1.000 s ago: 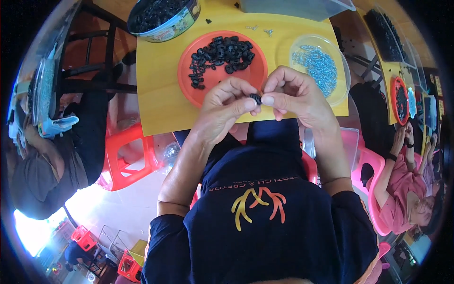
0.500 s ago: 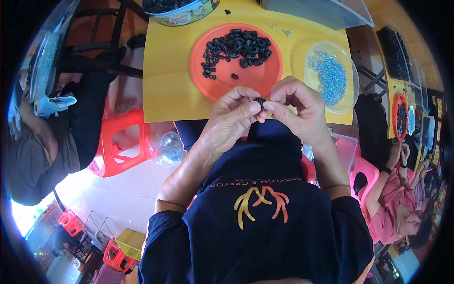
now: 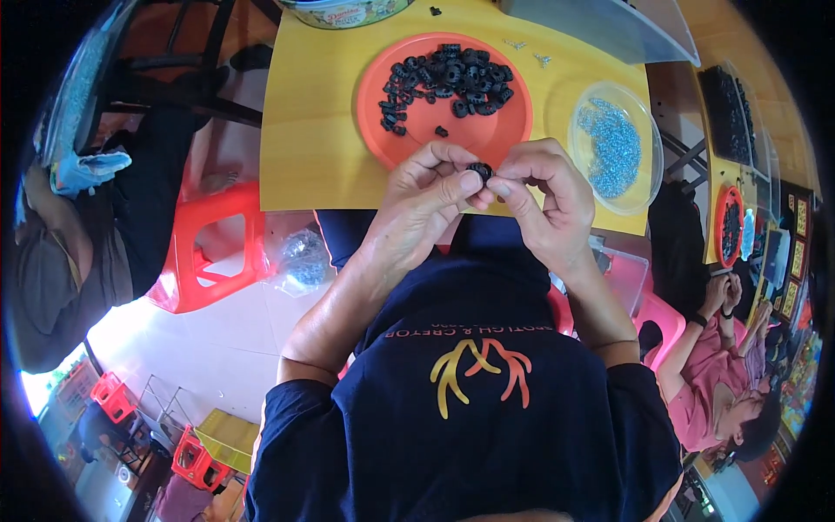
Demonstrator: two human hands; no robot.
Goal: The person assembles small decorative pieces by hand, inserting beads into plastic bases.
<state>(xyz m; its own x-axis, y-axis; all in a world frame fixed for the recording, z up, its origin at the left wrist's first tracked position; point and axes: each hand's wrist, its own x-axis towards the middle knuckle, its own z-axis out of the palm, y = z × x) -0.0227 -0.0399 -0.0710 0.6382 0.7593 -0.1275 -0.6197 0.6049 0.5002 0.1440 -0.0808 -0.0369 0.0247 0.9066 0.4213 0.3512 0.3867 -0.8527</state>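
Over the table's near edge, my left hand pinches a small black ribbed wheel-like part between thumb and fingers. My right hand has its thumb and forefinger pressed together against the part's right side; whatever lies between those fingertips is too small to make out. Just beyond the hands is a round orange-red plate with a heap of similar black parts. One loose black piece lies apart on it. To the right, a clear round tub holds many small silvery-blue metal pieces.
The yellow table carries a printed tub, a translucent bin and a few loose metal pieces. A red stool and a plastic bag are at left. Other people sit on both sides.
The view has shifted slightly, so the table sits higher. The black part has turned in my fingers and shows more of its round face; both hands stay together at it.
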